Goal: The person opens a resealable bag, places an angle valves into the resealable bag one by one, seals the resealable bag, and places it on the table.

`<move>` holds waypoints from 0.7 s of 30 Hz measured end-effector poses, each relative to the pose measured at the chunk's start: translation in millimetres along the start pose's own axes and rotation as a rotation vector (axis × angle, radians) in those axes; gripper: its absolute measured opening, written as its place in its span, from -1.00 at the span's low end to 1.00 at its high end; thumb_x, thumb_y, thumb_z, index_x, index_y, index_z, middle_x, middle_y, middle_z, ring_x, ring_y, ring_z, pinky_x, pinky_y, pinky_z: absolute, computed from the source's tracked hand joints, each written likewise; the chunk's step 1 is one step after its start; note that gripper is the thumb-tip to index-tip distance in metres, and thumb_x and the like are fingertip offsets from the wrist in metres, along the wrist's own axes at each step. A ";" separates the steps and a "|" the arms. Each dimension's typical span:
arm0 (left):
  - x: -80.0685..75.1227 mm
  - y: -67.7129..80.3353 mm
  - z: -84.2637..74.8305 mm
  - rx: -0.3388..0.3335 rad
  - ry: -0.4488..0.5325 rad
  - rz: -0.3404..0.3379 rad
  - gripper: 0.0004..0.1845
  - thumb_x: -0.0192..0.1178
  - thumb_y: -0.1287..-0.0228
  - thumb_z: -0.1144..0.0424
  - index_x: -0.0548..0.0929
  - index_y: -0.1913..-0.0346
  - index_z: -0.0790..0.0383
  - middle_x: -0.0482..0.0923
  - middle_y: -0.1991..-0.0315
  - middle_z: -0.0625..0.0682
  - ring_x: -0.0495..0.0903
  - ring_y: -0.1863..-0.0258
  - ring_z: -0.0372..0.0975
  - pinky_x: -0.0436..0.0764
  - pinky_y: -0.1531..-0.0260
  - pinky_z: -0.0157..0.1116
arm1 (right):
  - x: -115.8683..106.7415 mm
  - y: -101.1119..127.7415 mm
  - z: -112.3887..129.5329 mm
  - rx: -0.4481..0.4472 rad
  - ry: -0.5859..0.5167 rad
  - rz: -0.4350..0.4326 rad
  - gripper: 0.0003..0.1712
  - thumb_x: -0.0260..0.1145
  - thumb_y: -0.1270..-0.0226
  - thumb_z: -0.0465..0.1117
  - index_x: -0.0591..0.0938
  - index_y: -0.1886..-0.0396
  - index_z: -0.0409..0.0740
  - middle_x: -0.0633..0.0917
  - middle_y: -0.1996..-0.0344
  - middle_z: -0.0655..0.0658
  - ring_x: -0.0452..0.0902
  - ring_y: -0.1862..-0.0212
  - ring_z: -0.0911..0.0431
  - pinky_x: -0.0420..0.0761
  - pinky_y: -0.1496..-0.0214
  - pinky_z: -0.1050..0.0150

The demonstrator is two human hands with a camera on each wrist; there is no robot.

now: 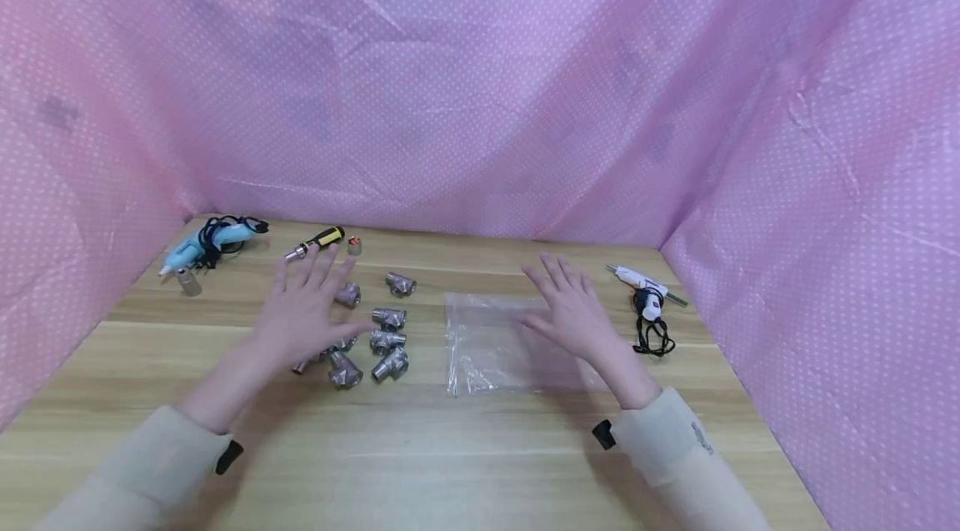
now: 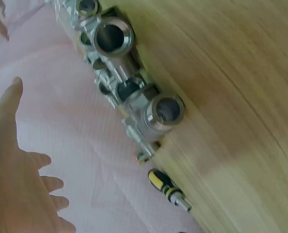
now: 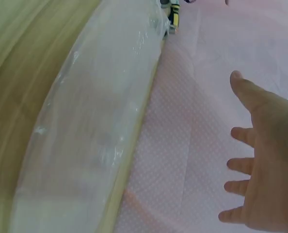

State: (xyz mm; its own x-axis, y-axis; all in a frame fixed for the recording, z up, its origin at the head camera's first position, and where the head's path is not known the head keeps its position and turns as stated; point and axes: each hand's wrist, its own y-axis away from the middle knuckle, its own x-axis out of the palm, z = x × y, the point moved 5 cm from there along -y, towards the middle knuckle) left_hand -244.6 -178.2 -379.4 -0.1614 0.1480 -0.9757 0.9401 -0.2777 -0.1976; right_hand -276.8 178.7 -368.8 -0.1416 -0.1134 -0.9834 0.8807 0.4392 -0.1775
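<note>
My left hand is spread flat over the left part of the table, fingers straight, with nothing in it. Under and beside it lie several metal pipe tees, partly hidden by the hand; in the left wrist view a tee shows its round opening. My right hand, also spread and holding nothing, hovers over a clear plastic bag lying flat. In the right wrist view the bag stretches along the table beside the open fingers.
A light blue glue gun with a black cord and a metal fitting lie at the far left. Behind my left hand are a yellow-black screwdriver and a small fitting. A white glue gun lies at right. Pink dotted cloth surrounds the table.
</note>
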 end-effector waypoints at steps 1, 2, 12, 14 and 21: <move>0.9 -1.0 -2.7 0.009 0.007 0.011 0.13 -0.15 -0.06 -0.56 -0.12 -0.49 0.16 -0.38 -0.50 0.18 -0.42 -0.46 0.12 -0.57 -0.31 0.15 | -0.4 -3.1 3.4 -0.024 0.002 -0.001 -0.09 0.12 -0.23 0.36 0.08 -0.48 0.15 -0.03 -0.49 -0.17 -0.19 -0.49 -0.17 -0.10 -0.41 -0.28; 2.2 -1.9 -6.2 0.018 0.011 0.029 0.15 -0.14 -0.05 -0.56 -0.14 -0.49 0.18 -0.38 -0.50 0.19 -0.40 -0.46 0.12 -0.54 -0.32 0.16 | -0.3 -6.1 7.0 -0.049 0.001 0.003 -0.08 0.11 -0.23 0.36 0.07 -0.48 0.14 -0.02 -0.49 -0.17 -0.18 -0.49 -0.17 -0.09 -0.41 -0.29; 17.0 3.0 -56.2 0.114 0.111 0.066 0.34 -0.10 0.13 -0.64 -0.06 -0.44 0.45 -0.16 -0.47 0.31 -0.12 -0.45 0.13 -0.10 -0.42 0.06 | 14.1 -33.5 43.6 -0.359 -0.056 0.091 -0.03 0.35 -0.13 0.18 0.14 -0.46 0.06 0.04 -0.48 -0.16 0.03 -0.44 -0.15 0.12 -0.41 -0.18; 18.2 4.6 -67.7 0.129 0.159 0.046 0.34 0.01 0.15 -0.61 -0.01 -0.43 0.46 -0.10 -0.45 0.32 -0.04 -0.44 0.14 0.02 -0.41 0.04 | 19.0 -38.0 50.3 -0.422 -0.071 0.119 -0.03 0.37 -0.12 0.16 0.15 -0.46 0.06 0.08 -0.48 -0.16 0.07 -0.43 -0.13 0.18 -0.39 -0.17; 33.4 13.9 -99.8 0.100 0.418 0.100 0.24 0.36 0.17 -0.32 0.07 -0.41 0.44 0.07 -0.41 0.34 0.10 -0.38 0.19 0.14 -0.34 0.10 | 38.4 -52.0 67.7 -0.574 -0.115 0.226 -0.05 0.40 -0.11 0.12 0.20 -0.44 -0.02 0.19 -0.44 -0.13 0.12 -0.42 -0.06 0.25 -0.38 -0.08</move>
State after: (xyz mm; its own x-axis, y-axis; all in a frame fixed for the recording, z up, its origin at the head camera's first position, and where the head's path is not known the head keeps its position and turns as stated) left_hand -206.9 -82.3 -405.4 0.0831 0.4812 -0.8726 0.9079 -0.3976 -0.1328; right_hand -297.4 91.2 -394.8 0.0974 -0.0427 -0.9943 0.4958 0.8684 0.0113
